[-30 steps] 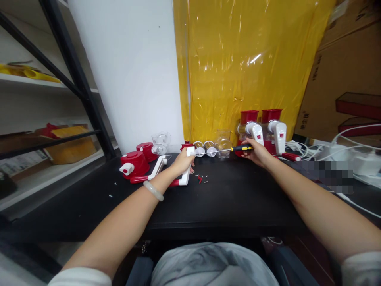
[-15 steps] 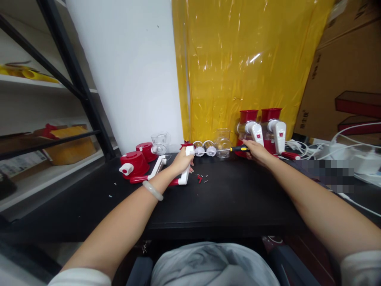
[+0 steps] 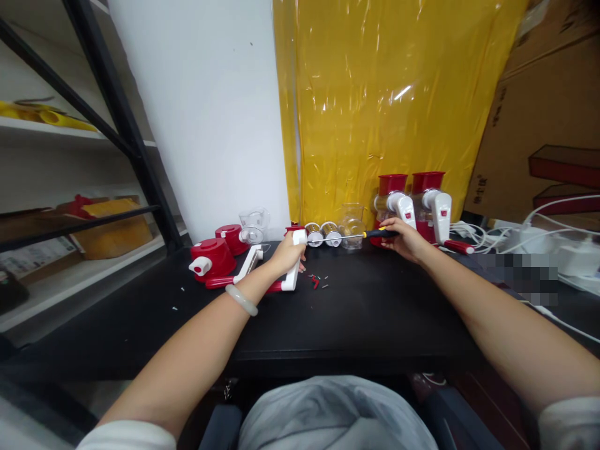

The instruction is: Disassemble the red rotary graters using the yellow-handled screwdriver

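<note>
With twelve o'clock pointing away from the body and the held crank taken as the dial's centre, the black counter [image 3: 365, 319] carries everything, and two assembled red-and-white grinders [image 3: 396, 206] [image 3: 429, 206] stand upright between two and three o'clock; they are best not knocked by the right arm. Two red bases [image 3: 213, 257] [image 3: 230, 236] are set at nine o'clock. The white-and-red crank handle [image 3: 293, 272] is gripped near its far white end by the left hand [image 3: 285, 255], its red end pointing between seven and eight o'clock; a firm hold is called for, so that the twist is resisted, with fingers placed off the tip's line. From three o'clock the screwdriver [image 3: 372, 235] is aimed at that white end, its black-and-yellow handle closed in the right hand [image 3: 403, 239]; whether the tip is seated cannot be told. Shaft and screw are best lined up, with steady push applied before any turn, lest the head be chewed. Between four and five o'clock a small red piece [image 3: 315, 283] lies beside tiny screw-like bits [image 3: 325, 286], which are easily swept away by a sleeve.
</note>
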The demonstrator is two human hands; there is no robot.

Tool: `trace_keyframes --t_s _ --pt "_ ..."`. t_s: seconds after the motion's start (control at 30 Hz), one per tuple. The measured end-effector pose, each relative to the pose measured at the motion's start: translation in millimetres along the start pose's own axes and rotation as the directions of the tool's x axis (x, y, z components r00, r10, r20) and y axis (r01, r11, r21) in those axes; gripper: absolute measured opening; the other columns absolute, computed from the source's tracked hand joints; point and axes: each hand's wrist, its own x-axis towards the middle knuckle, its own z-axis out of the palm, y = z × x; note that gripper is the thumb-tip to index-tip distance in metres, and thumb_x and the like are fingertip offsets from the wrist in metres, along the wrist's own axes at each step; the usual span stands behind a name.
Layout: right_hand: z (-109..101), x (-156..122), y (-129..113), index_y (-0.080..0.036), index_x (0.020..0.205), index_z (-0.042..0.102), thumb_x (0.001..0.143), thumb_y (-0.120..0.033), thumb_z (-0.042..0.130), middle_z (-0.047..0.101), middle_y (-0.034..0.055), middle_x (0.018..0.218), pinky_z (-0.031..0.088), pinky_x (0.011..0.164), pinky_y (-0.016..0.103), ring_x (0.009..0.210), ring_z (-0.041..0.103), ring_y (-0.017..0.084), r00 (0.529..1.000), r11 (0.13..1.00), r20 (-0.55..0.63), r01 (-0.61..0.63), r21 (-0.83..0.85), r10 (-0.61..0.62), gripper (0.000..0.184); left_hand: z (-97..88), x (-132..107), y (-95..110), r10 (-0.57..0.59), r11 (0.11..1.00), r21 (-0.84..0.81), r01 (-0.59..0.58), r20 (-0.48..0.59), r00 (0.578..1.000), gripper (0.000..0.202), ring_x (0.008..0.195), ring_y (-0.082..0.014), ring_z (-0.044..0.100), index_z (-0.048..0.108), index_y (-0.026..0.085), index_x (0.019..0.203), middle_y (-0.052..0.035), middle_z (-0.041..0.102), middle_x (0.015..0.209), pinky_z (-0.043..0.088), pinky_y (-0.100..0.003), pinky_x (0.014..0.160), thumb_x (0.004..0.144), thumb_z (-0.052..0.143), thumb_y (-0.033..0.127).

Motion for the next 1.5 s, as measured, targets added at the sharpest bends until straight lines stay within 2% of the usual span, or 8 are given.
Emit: trace_keyframes --t_s 0.13,0.23,0.57,0.9,1.1,1.2,1.3,1.5 --pt "-5 10 8 -0.023 0.079 0.052 0.092 -0.054 0.042 0.055 0.0002 0.052 0.048 0.050 0.030 0.046 0.055 0.017 0.997 0.973 -0.056 -0.066 -0.222 0.055 0.035 -0.5 1 0 0.011 1.000 -0.001 -0.011 -0.002 1.000 0.046 0.036 -0.0167 0.056 0.037 0.019 0.118 0.0067 0.053 0.056 0.047 -0.025 0.036 0.074 0.048 0.011" --pt "-10 14 14 -0.023 0.071 0.051 0.090 -0.066 0.041 0.047 -0.0011 0.042 0.047 0.047 0.030 0.039 0.047 0.015 0.999 0.905 -0.042 0.010 -0.425 -0.031 0.048 -1.2 2 -1 0.007 1.000 0.013 -0.007 -0.007 1.000 0.047 0.037 -0.0163 0.056 0.037 0.019 0.118 0.0071 0.053 0.055 0.048 -0.025 0.037 0.073 0.048 0.011" --pt "5 -3 1 -0.024 0.085 0.054 0.078 -0.028 0.071 0.057 -0.0040 0.070 0.054 0.055 0.024 0.055 0.055 0.009 1.000 1.000 -0.019 0.006 -0.027 -0.007 0.019 -2.0 4 -3 0.005 1.000 0.016 -0.005 -0.020 1.000 0.046 0.037 -0.0161 0.057 0.037 0.020 0.118 0.0067 0.054 0.058 0.049 -0.026 0.038 0.075 0.050 0.014" --pt "2 -11 -11 -0.025 0.086 0.059 0.062 -0.006 0.068 0.061 -0.0015 0.088 0.056 0.069 0.029 0.079 0.062 0.014 0.998 0.988 0.054 0.027 0.151 -0.036 0.032 -0.5 0 0 0.000 1.000 0.017 0.001 -0.007 1.000 0.043 0.037 -0.0155 0.056 0.038 0.020 0.116 0.0070 0.052 0.058 0.049 -0.026 0.038 0.075 0.050 0.013" --pt "4 -8 -10 -0.025 0.083 0.056 0.071 -0.026 0.066 0.064 0.0001 0.083 0.056 0.067 0.034 0.076 0.064 0.017 0.998 0.990 0.042 0.041 0.137 -0.047 0.016 0.7 -1 -1 0.003 1.000 0.011 -0.004 0.007 1.000 0.043 0.037 -0.0151 0.056 0.038 0.020 0.115 0.0072 0.053 0.058 0.048 -0.025 0.038 0.075 0.050 0.012" --pt "1 0 -3 -0.023 0.078 0.053 0.088 -0.055 0.051 0.060 0.0031 0.060 0.047 0.047 0.030 0.051 0.057 0.018 0.998 0.978 -0.057 -0.036 -0.205 0.025 0.033 -0.3 1 -2 0.012 1.000 0.018 -0.012 -0.005 1.000 0.044 0.037 -0.0158 0.056 0.037 0.020 0.116 0.0069 0.053 0.059 0.048 -0.026 0.037 0.075 0.050 0.012" --pt "-2 6 4 -0.023 0.071 0.049 0.089 -0.063 0.048 0.049 0.0002 0.043 0.030 0.035 0.025 0.036 0.042 0.014 0.994 0.873 -0.079 0.029 -0.487 -0.078 0.044 -1.3 2 -2 0.014 0.999 0.032 -0.013 -0.020 1.000 0.044 0.038 -0.0157 0.056 0.037 0.020 0.117 0.0071 0.053 0.058 0.050 -0.026 0.039 0.076 0.050 0.014" --pt "5 -4 -3 -0.025 0.082 0.053 0.071 -0.027 0.067 0.057 -0.0039 0.065 0.044 0.045 0.023 0.050 0.052 0.012 0.989 0.993 -0.111 0.096 -0.065 -0.103 0.019 0.7 -1 -1 -0.004 1.000 0.031 0.004 -0.008 1.000 0.041 0.037 -0.0153 0.055 0.039 0.021 0.115 0.0070 0.052 0.058 0.049 -0.026 0.039 0.077 0.051 0.014"
